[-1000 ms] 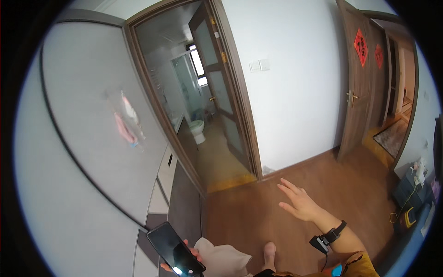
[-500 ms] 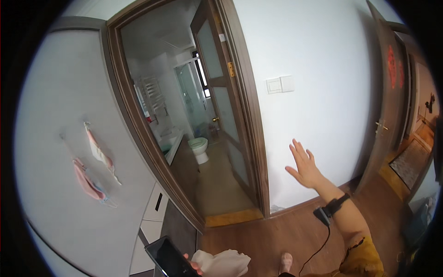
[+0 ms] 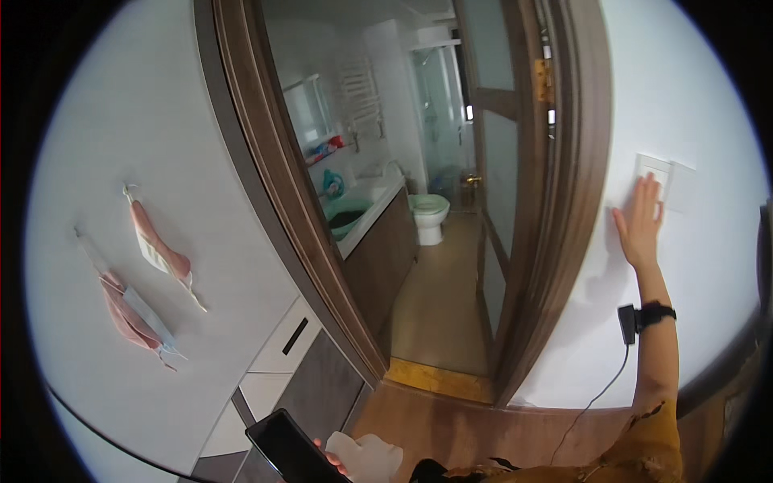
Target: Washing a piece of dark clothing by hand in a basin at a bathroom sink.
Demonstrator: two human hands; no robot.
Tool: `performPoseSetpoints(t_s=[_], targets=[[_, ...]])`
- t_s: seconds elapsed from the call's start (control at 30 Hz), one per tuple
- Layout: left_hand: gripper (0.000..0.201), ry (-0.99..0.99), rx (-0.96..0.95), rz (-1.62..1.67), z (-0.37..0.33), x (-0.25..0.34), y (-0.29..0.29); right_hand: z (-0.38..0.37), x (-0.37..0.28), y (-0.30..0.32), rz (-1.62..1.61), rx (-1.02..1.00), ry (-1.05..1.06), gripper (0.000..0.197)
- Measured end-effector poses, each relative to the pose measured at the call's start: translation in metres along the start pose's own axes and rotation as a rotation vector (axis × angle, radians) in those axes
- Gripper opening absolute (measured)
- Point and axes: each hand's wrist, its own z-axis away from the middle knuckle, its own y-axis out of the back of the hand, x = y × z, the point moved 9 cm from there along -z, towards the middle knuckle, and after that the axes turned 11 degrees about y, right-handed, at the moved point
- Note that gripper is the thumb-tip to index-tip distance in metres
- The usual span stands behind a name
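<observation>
My right hand [image 3: 642, 229] is raised against the white wall, its fingers stretched out and slightly apart over the light switch [image 3: 654, 171]. The fingertips overlap the switch's lower half and seem to touch it. A black device on a strap [image 3: 644, 319] is round my right wrist, with a thin cable hanging from it. Low in front of me, my left hand [image 3: 334, 460] is wrapped round a dark smartphone [image 3: 291, 449] with its screen off. Only some fingertips show at the phone's edge. Beside them is a crumpled white, soft piece [image 3: 372, 459], perhaps cloth or tissue.
A brown door frame [image 3: 278, 161] opens onto a bathroom with a toilet [image 3: 429, 211], a green basin [image 3: 348, 219] and a glass shower. Its glazed door [image 3: 501, 185] stands open inward. Face masks [image 3: 157, 241] hang on the grey panel at left, above drawers [image 3: 278, 346].
My right hand has moved up and forward onto the light switch. The view has come nearer the bathroom doorway, showing more of the basin. My left hand still holds the phone.
</observation>
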Motion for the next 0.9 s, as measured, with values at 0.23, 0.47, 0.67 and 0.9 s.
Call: performPoseSetpoints(t_s=[0.23,0.47,0.67,0.9], targets=[[0.113,-0.009,0.030,0.009,-0.115,-0.008,0.021,0.006,-0.017,-0.004,0.225,0.168,0.119,0.071],[0.114,0.192,0.167,0.079,-0.267,-0.022,0.109,0.041,-0.090,-0.033,-0.422,0.150,-0.163,0.062],[0.109,0.369,0.204,-0.102,-0.397,-0.014,0.160,-0.003,-0.221,-0.094,-0.271,0.255,-0.019,0.057],[0.122,0.490,-0.049,-0.079,-0.520,-0.008,0.172,0.006,-0.429,-0.337,-1.488,-0.806,0.068,0.099]])
